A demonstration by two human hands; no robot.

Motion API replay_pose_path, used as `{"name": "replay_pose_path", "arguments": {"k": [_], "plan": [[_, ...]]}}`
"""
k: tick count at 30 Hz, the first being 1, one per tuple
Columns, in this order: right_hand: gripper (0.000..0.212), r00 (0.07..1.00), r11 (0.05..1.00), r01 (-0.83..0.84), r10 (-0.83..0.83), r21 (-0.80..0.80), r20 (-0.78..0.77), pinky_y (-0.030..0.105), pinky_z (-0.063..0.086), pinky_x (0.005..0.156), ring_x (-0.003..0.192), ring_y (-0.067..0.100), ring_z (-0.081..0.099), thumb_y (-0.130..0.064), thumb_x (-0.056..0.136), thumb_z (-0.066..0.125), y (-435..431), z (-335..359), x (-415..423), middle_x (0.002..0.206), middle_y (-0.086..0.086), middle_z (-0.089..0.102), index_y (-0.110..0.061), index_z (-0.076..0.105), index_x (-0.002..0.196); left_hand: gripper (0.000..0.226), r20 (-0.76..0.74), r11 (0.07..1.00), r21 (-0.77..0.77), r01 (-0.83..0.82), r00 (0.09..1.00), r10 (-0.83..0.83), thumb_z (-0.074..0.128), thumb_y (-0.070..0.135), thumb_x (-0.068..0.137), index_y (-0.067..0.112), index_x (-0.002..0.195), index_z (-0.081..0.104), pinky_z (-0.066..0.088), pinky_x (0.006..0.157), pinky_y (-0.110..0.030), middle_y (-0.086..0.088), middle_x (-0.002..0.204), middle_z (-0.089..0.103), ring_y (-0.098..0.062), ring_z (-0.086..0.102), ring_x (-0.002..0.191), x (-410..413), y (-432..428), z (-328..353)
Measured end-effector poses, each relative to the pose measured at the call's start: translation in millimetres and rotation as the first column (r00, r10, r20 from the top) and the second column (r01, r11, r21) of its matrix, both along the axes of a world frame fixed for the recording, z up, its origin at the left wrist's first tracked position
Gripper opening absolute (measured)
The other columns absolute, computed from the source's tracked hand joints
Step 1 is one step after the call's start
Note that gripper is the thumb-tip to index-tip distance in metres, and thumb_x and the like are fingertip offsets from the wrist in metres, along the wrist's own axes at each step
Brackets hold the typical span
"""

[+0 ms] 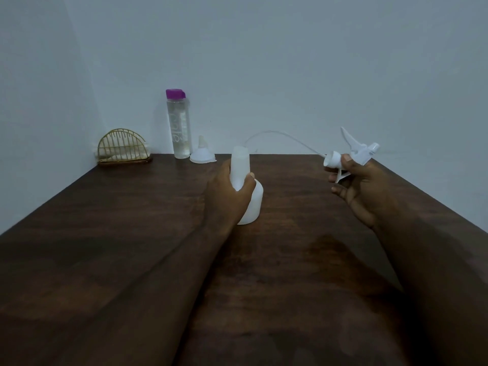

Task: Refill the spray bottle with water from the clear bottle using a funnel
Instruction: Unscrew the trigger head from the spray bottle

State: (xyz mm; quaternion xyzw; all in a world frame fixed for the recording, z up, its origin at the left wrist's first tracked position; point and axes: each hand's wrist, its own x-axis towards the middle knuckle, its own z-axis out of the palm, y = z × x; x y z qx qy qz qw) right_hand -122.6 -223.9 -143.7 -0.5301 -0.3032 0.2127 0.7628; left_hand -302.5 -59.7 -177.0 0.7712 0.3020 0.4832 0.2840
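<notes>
The white spray bottle body point(252, 204) stands upright near the middle of the dark wooden table point(132, 233), its neck uncapped. My left hand point(227, 196) grips its narrow upper part. My right hand point(361, 186) holds the white spray head point(351, 154) off to the right, above the table; its thin dip tube point(280, 134) arcs back toward the bottle's mouth. A clear bottle point(179, 128) with a purple cap, nearly full of water, stands at the far edge by the wall. Just right of it a white funnel point(202, 154) lies with its spout up.
A gold wire napkin holder point(122, 147) with white napkins sits in the far left corner. The table meets pale walls at the back and the left. The table's right edge runs diagonally past my right arm.
</notes>
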Motion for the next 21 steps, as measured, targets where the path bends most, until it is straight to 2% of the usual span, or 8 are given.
{"name": "replay_pose_path", "arguments": {"k": [2,6,10,14,16,21], "plan": [[0.016,1.0,1.0,0.01,-0.01,0.002,-0.013,0.02,0.048,0.054,0.065,0.007,0.063,-0.024,0.1,0.049,-0.5,0.5,1.0,0.086,0.0,0.072,-0.016,0.061,0.108,0.032,0.001,1.0,-0.007,0.001,1.0,-0.001,0.062,0.037,0.089,0.016,0.113,0.057,0.033,0.064,-0.006,0.012,0.099,0.054,-0.003,0.051,0.085,0.1,-0.1,-0.3],[0.016,1.0,1.0,0.022,-0.021,0.017,-0.021,0.021,0.047,0.053,0.064,0.009,0.059,-0.024,0.1,0.05,-0.8,1.5,3.5,0.083,0.001,0.072,-0.016,0.061,0.109,0.028,0.024,1.0,-0.009,0.004,1.0,-0.003,0.063,0.036,0.089,0.016,0.107,0.057,0.037,0.063,-0.014,0.013,0.092,0.052,0.003,0.05,0.072,0.9,-0.8,0.9],[0.025,0.999,0.999,0.037,-0.038,0.013,0.011,0.021,0.045,0.05,0.057,0.008,0.053,-0.026,0.101,0.05,0.4,2.0,4.7,0.08,0.002,0.07,-0.012,0.055,0.121,0.032,0.005,1.0,-0.019,0.01,1.0,-0.01,0.062,0.036,0.09,0.017,0.114,0.055,0.038,0.065,-0.009,0.015,0.096,0.05,0.002,0.048,0.074,-0.4,-3.5,1.3],[0.02,0.998,0.998,0.062,-0.061,-0.016,0.035,0.02,0.045,0.052,0.064,0.007,0.055,-0.025,0.099,0.054,1.6,0.5,1.7,0.087,-0.002,0.066,-0.015,0.058,0.116,0.031,0.005,1.0,-0.021,0.015,1.0,-0.015,0.062,0.037,0.09,0.019,0.114,0.055,0.031,0.062,-0.003,0.016,0.097,0.049,0.009,0.047,0.074,-0.1,-2.6,1.2],[0.017,0.998,0.998,0.061,-0.061,0.002,-0.005,0.019,0.047,0.053,0.065,0.006,0.058,-0.026,0.098,0.055,1.8,-0.4,1.6,0.087,-0.004,0.065,-0.017,0.06,0.113,0.029,0.005,1.0,-0.022,0.016,1.0,-0.016,0.062,0.036,0.09,0.021,0.114,0.054,0.031,0.062,-0.002,0.016,0.097,0.049,0.011,0.047,0.075,-0.2,-2.2,1.3],[0.019,1.0,1.0,0.024,-0.024,0.014,0.014,0.02,0.049,0.057,0.069,0.006,0.06,-0.025,0.099,0.055,-1.9,2.6,4.9,0.092,-0.003,0.064,-0.016,0.057,0.116,0.039,-0.001,0.999,-0.029,0.021,1.0,-0.021,0.061,0.038,0.091,0.017,0.122,0.053,0.029,0.065,-0.004,0.015,0.103,0.047,-0.001,0.048,0.083,1.2,-1.8,0.9]]}}
